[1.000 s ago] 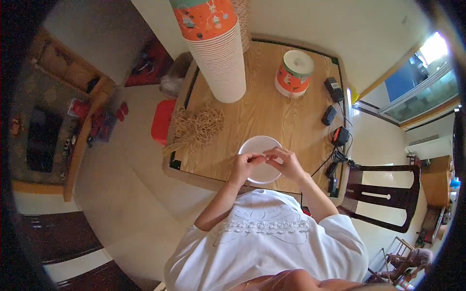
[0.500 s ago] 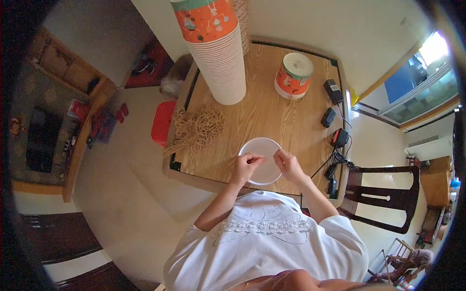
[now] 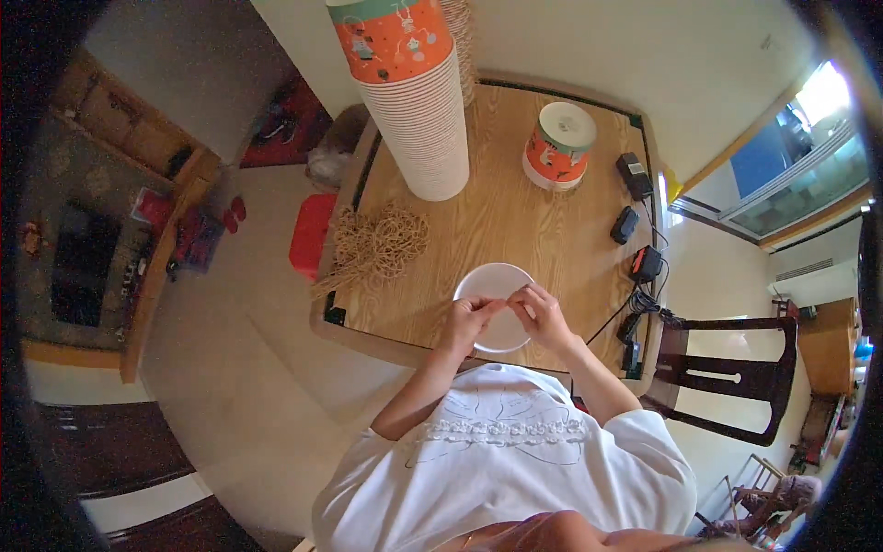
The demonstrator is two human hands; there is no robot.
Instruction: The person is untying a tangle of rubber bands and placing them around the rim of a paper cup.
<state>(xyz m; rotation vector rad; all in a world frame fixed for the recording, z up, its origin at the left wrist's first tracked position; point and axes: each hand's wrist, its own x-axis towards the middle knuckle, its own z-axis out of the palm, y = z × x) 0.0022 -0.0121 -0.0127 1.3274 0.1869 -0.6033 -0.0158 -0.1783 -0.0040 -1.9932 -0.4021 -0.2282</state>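
Observation:
A white round tub or bowl (image 3: 487, 277) stands at the near edge of the wooden table, its open mouth facing me. My left hand (image 3: 470, 318) is over its left side with fingers pinched together. Over its right side my right hand (image 3: 541, 316) is pinched too, its fingertips close to or touching the left ones. Whatever they pinch is too small or hidden to make out. To the left lies a tangled heap of tan cord (image 3: 379, 244). Behind it rises a tall stack of nested paper tubs (image 3: 418, 129), orange and green at the top.
An upturned orange and green paper tub (image 3: 557, 158) sits at the back right. Black chargers (image 3: 634, 175) and cables line the table's right edge. A dark wooden chair (image 3: 727, 373) is at the right, a red stool (image 3: 311, 235) at the left. Beyond the stack is a wall.
My right hand has moved left over the tub, and its fingertips now come up to the left hand's. The left hand has hardly moved.

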